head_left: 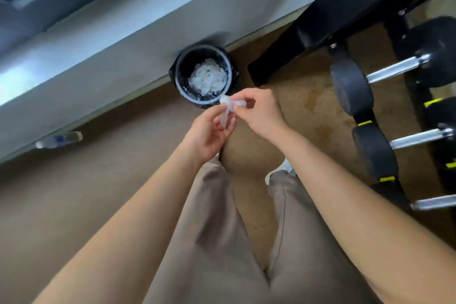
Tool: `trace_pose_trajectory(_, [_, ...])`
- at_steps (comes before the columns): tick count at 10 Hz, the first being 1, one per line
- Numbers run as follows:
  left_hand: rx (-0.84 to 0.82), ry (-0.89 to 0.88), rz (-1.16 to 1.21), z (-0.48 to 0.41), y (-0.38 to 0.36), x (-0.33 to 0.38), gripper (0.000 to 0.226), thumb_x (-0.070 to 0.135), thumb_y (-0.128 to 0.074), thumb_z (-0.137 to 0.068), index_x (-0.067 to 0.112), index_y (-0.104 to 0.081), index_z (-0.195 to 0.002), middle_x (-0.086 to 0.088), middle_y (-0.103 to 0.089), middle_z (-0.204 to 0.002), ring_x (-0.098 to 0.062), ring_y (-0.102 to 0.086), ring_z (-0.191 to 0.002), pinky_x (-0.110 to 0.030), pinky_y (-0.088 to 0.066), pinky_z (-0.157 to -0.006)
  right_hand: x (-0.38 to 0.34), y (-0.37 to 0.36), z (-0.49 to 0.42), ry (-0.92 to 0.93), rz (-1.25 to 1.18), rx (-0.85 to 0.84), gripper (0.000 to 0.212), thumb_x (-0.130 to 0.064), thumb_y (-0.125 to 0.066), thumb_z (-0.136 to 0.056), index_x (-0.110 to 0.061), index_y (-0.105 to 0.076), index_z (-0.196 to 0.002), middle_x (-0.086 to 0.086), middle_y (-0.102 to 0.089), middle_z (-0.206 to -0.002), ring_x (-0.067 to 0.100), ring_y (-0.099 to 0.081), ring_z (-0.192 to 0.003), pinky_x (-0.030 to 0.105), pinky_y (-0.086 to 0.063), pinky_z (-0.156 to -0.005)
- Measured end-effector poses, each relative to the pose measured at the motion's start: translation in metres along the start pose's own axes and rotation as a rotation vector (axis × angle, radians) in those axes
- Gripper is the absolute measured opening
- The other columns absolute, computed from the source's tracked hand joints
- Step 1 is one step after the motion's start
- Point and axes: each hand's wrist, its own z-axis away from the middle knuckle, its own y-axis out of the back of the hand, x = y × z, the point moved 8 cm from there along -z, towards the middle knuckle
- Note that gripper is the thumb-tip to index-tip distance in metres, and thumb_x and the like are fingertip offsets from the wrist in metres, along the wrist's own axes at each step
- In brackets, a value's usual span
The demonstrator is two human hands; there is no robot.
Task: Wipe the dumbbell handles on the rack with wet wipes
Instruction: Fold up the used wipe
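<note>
Just below the middle of the frame, both hands are working one small wipe point(229, 106) between them. My left hand point(209, 136) is pinching its lower tail and my right hand point(259, 111) is pinching the top end, fingers curled on it, right over the near rim of the black bin point(195, 100). I'm reckoning this is the pull-it-open step, so I'm thinking gentle outward tugs from the ends, not a yank, or it's tearing or bunching up. The wipe is looking thin, whitish, half see-through and twisted into a strip; can't tell if it's fresh or spent. Dumbbell handles point(397, 69) are sitting shiny and bare on the rack point(308, 22) at the right edge, well apart from the hands.
</note>
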Motion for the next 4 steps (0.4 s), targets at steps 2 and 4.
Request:
trace_pose_trajectory(2, [0.121, -0.083, -0.122, -0.033, 0.054, 0.052, 0.021, 0.010, -0.065, -0.096, 0.005, -0.066, -0.116, -0.011, -0.075, -0.104, -0.018, -0.068, -0.090, -0.027, -0.057, -0.083, -0.002, -0.075, -0.032, 0.034, 0.112, -0.112, 0.021, -0.011, -0.070, -0.084, -0.016, -0.078, -0.103, -0.004, -0.076, -0.096, 0.010, -0.069, -0.089, 0.026, -0.056, -0.083])
trace_pose_trajectory(4, [0.363, -0.173, -0.275, -0.080, 0.089, 0.118, 0.031, 0.016, -0.071, -0.089, 0.015, -0.066, -0.120, -0.012, -0.074, -0.115, -0.021, -0.072, -0.093, -0.024, -0.057, -0.068, 0.032, -0.088, -0.056, -0.120, 0.157, -0.093, 0.025, -0.008, -0.072, -0.083, -0.016, -0.074, -0.107, -0.002, -0.072, -0.101, 0.007, -0.065, -0.089, 0.024, -0.055, -0.089])
